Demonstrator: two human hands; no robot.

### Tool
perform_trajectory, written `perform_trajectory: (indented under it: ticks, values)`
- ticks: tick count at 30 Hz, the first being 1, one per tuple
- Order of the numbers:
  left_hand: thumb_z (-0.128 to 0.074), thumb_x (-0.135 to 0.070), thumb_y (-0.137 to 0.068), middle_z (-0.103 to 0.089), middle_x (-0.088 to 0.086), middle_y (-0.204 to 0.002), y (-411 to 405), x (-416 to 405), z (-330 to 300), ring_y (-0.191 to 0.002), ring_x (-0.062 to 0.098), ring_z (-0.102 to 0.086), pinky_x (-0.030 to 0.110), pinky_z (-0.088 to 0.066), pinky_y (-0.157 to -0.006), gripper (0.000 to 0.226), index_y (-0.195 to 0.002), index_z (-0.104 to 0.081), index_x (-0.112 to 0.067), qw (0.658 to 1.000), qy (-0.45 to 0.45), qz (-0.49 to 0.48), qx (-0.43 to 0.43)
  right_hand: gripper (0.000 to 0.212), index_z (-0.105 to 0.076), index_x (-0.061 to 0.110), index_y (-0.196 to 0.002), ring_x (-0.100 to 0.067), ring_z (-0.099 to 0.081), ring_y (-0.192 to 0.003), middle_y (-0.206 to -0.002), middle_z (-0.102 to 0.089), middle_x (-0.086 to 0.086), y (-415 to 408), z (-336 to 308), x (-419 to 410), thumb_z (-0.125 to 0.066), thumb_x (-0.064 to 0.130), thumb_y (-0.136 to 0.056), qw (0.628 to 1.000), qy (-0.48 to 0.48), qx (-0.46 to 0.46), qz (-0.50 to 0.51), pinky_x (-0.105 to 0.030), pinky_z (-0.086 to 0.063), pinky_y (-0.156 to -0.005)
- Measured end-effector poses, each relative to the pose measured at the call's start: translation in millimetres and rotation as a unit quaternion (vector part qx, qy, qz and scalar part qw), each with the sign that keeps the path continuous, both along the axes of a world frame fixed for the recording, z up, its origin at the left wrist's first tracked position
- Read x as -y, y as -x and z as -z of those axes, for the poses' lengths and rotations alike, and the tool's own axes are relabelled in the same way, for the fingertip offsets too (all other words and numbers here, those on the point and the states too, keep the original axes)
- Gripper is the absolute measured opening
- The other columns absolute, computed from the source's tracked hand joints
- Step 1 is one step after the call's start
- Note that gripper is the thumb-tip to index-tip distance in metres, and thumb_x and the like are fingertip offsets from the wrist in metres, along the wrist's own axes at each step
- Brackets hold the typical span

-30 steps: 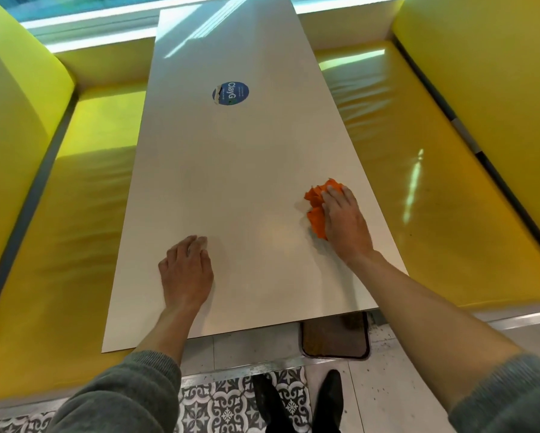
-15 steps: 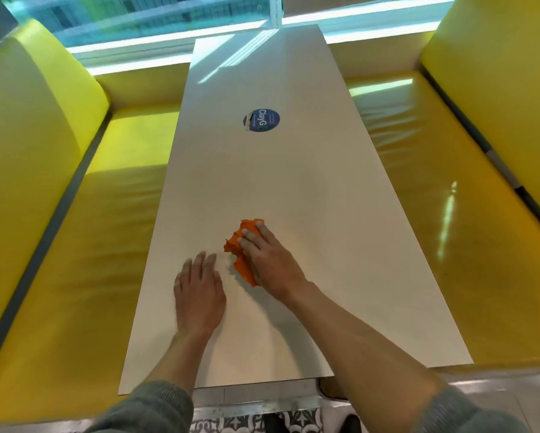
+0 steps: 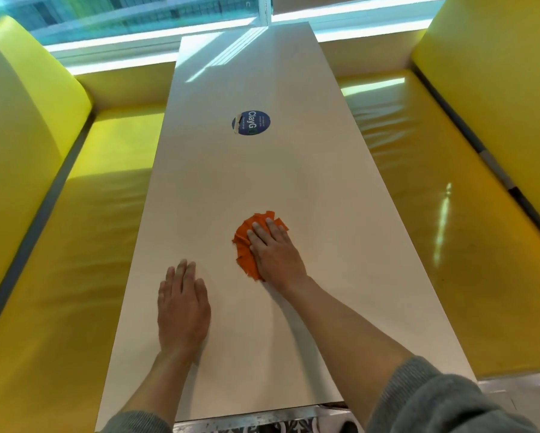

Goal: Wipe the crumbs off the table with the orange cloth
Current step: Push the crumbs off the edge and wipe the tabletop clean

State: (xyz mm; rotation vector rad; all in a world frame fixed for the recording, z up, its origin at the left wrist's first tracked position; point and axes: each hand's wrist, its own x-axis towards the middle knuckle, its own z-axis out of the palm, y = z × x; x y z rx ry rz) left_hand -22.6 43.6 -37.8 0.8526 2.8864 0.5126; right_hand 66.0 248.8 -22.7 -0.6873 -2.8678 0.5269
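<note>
Glossy yellow padded bench seat (image 3: 84, 245) runs along the left side. Long white rectangular table (image 3: 246, 170) occupies the centre. Left hand (image 3: 182, 307) lies flat on the tabletop, fingers straight, holding nothing. Just right of it, right hand (image 3: 275, 251) presses flat, fingers extended, on the crumpled orange cloth (image 3: 246, 245), which rests mid-table. Round blue sticker (image 3: 251, 122) sits farther up. Crumbs cannot be made out.

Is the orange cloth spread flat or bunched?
Bunched: the orange cloth lies crumpled in folds under the right hand, which presses it on the table.
</note>
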Motion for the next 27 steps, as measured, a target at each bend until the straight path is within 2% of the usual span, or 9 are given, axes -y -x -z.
perform_trajectory:
  ticks: [4,9,14,21,23,27]
  values:
    - [-0.018,-0.044,-0.108,-0.025,0.001,-0.167,-0.8,0.7,1.0,-0.157,0.019,-0.012,0.041,-0.007,-0.128,0.058,-0.159,-0.030,-0.018,1.000,0.009,0.006,-0.005,0.046,-0.029,0.021,-0.152,-0.026,-0.004,-0.150,-0.161,-0.022,0.000,-17.8,3.4,-39.6,-0.028,0.028,-0.107,0.999,-0.008,0.015,0.051,-0.041,-0.001,-0.121]
    - [-0.024,-0.037,-0.108,-0.028,0.006,-0.166,-2.3,-2.9,-3.2,-0.156,0.025,-0.015,0.044,-0.010,-0.128,0.056,-0.157,-0.034,-0.012,1.000,0.020,0.001,-0.012,0.046,-0.034,0.022,-0.151,-0.025,-0.008,-0.150,-0.160,-0.026,0.001,-56.2,2.9,-76.9,-0.030,0.032,-0.106,0.993,-0.006,0.009,0.120,-0.042,-0.003,-0.121]
    - [-0.026,-0.037,-0.108,-0.021,0.011,-0.168,-13.7,-15.9,-4.8,-0.156,0.031,-0.012,0.047,-0.008,-0.127,0.058,-0.159,-0.027,-0.009,0.999,0.041,-0.025,0.003,0.046,-0.034,0.021,-0.151,-0.026,-0.008,-0.150,-0.160,-0.025,0.001,-105.1,1.1,-99.6,-0.030,0.032,-0.106,0.984,-0.017,0.018,0.178,-0.042,-0.002,-0.121]
    - [-0.022,-0.039,-0.108,-0.017,0.007,-0.169,-30.6,-26.2,-5.0,-0.157,0.030,-0.009,0.048,-0.006,-0.127,0.059,-0.160,-0.022,-0.012,0.998,0.060,-0.001,0.006,0.044,-0.034,0.015,-0.150,-0.027,-0.008,-0.150,-0.160,-0.024,-0.004,-158.6,3.4,-106.9,-0.032,0.020,-0.106,0.968,-0.011,0.009,0.250,-0.039,-0.003,-0.121]
    - [-0.022,-0.040,-0.108,-0.016,0.006,-0.170,-39.1,-27.7,-5.2,-0.157,0.029,-0.007,0.047,-0.005,-0.127,0.060,-0.161,-0.021,-0.012,0.998,0.061,0.005,0.010,0.044,-0.036,0.010,-0.149,-0.030,-0.011,-0.149,-0.159,-0.027,-0.008,-170.0,1.9,-106.6,-0.036,0.015,-0.105,0.964,-0.020,0.004,0.265,-0.038,-0.005,-0.121]
    - [-0.021,-0.039,-0.108,-0.013,0.005,-0.170,-53.4,-27.3,-6.6,-0.157,0.028,-0.004,0.045,-0.002,-0.127,0.059,-0.161,-0.018,-0.013,0.997,0.065,0.021,0.021,0.039,-0.047,-0.002,-0.139,-0.035,-0.028,-0.143,-0.149,-0.042,-0.019,-203.4,1.7,-104.0,-0.045,0.005,-0.101,0.961,-0.022,-0.021,0.274,-0.029,-0.003,-0.117]
